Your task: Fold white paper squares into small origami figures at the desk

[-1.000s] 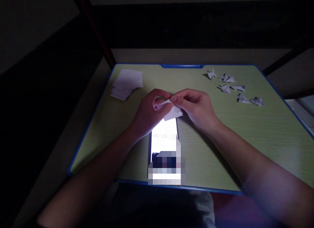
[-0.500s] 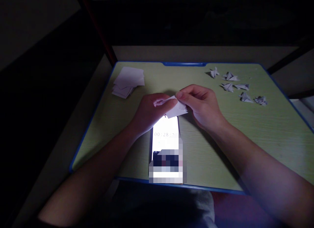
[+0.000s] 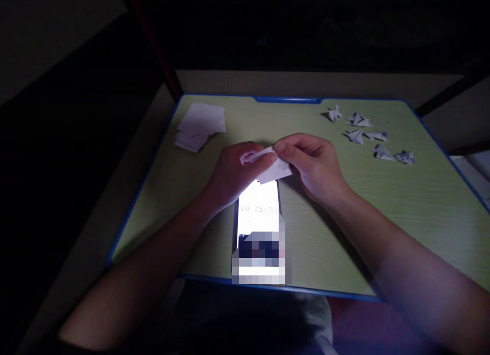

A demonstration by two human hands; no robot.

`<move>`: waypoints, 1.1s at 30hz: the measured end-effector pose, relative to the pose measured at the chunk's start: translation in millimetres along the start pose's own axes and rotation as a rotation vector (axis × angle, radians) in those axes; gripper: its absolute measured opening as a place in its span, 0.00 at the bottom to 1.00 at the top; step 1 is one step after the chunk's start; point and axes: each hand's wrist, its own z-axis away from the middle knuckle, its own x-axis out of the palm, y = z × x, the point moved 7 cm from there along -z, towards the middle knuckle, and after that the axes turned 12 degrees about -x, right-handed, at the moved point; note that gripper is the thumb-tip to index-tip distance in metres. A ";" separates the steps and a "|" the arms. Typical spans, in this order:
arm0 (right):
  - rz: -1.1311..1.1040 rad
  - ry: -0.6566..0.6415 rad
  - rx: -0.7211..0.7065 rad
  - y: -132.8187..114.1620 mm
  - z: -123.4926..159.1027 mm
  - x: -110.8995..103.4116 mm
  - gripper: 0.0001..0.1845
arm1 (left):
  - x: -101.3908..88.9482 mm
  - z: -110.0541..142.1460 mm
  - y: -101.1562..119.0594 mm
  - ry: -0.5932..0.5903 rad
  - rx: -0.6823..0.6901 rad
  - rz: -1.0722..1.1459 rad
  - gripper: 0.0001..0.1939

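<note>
White paper is sitting right in the middle of the action: a small folded paper piece (image 3: 272,167) is being held up just above the surface (image 3: 383,202), over the top end of a glowing phone (image 3: 258,212). The left hand (image 3: 233,174) is curling its fingers around the paper's left end, its grip closed on it with the thumb pressing along the fold. The right hand (image 3: 316,163) is pinching the paper's upper edge between thumb and forefinger, that grip closed tight too, the other fingers bending loosely behind. Both hands are meeting at the paper, touching or nearly touching each other there.

The phone is lying flat beneath them, its screen shining bright and showing timer digits; its lower part is blurred out. Off toward the far left corner, a loose stack of paper sheets (image 3: 199,126) is resting, well apart from the hands. Over on the far right, a cluster of folded paper figures (image 3: 367,135) is lying scattered in a loose group. The surface is showing a pale green top with a blue rim, and the room around it is lying in deep shadow.
</note>
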 end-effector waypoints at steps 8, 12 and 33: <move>0.036 -0.005 0.010 -0.1 -0.1 -0.9 0.05 | 1.7 1.6 0.8 -0.026 -0.005 0.012 0.09; 0.020 -0.001 0.015 -0.9 0.1 -0.9 0.06 | 3.4 2.3 3.3 -0.053 -0.027 0.019 0.10; 0.050 0.001 0.021 -0.8 3.4 -1.8 0.05 | 0.4 5.5 6.5 -0.018 -0.023 -0.080 0.08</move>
